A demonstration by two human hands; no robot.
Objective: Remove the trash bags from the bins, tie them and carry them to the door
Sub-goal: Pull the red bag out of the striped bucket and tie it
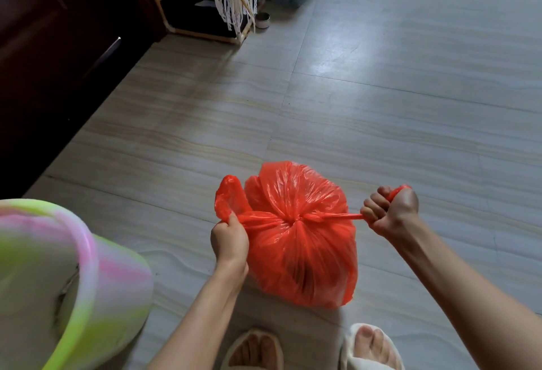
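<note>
The person bends over a red trash bag [302,237] that sits on the tiled floor [381,91], just in front of the two slippered feet. Both arms reach down and forward. The left hand [229,239] is closed tight around one twisted handle of the bag, at the bag's left side. The right hand [391,212] is a fist around the other handle, pulled out to the right so the strip is stretched straight. The two strips cross in a knot on top of the bag. A green and pink bin [73,281] stands near, at the left. No writing is readable anywhere.
</note>
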